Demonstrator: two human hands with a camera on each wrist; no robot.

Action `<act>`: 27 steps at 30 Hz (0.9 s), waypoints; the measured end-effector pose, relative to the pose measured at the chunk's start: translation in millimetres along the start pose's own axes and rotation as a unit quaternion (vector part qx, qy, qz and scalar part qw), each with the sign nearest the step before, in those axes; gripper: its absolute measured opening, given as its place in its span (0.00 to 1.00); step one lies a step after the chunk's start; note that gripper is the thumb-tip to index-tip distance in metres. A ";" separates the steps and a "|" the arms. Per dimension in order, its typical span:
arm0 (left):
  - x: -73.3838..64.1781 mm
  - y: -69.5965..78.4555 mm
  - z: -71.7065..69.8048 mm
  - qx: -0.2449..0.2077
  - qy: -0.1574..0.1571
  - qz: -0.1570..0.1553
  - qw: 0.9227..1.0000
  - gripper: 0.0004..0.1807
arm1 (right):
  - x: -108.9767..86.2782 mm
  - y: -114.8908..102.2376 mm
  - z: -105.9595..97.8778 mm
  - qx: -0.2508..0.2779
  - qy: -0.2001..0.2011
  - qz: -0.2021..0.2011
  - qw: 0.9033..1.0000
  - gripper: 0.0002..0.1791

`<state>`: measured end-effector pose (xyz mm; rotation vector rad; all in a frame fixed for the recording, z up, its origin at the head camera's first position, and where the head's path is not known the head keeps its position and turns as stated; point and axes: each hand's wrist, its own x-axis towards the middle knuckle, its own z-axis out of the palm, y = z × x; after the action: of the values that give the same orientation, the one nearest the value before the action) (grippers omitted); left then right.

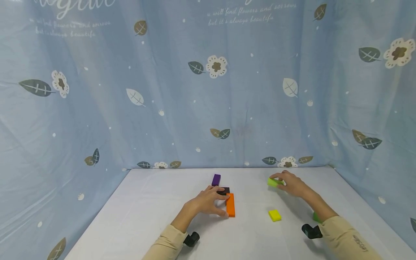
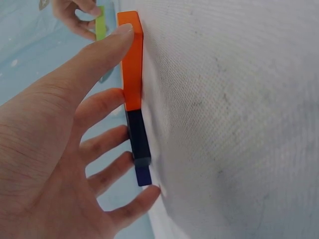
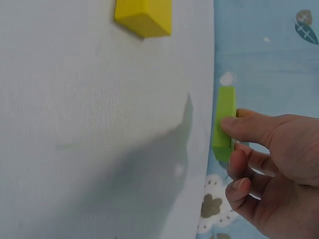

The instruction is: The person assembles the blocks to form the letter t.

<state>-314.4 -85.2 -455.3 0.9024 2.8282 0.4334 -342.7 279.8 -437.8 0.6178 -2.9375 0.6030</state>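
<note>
My left hand [image 1: 208,200] is spread beside a row of blocks, palm toward the left wrist camera. Its thumb touches the near end of an orange block [image 1: 230,206], and the index finger touches that block toward its far end. The other fingers lie along a black block [image 2: 139,137] and near a purple block [image 1: 216,180], which continue the row away from me. My right hand [image 1: 291,183] pinches a light green block [image 3: 225,119] between thumb and fingers, at the far right of the table. How high that block is above the table I cannot tell.
A yellow block [image 1: 274,215] lies on the white table [image 1: 253,238] between the hands, nearer to me. Partly hidden by the right forearm is a green block [image 1: 316,217]. A blue patterned curtain [image 1: 175,119] stands behind the table. Black wrist cameras [image 1: 191,239] hang under both sleeves.
</note>
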 end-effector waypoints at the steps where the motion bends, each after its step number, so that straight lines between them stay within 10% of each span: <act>1: 0.0 0.0 -0.1 0.001 0.001 0.002 1.000 0.37 | 0.4 -1.7 0.5 0.003 -0.001 -0.001 1.000 0.22; 27: 0.7 0.3 1.0 0.013 0.004 0.004 1.000 0.38 | 15.6 -33.0 10.7 0.024 -0.005 -0.050 0.998 0.20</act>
<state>-314.6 -84.3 -456.2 0.9199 2.8449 0.4035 -343.7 242.0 -433.4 0.7697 -2.8868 0.6638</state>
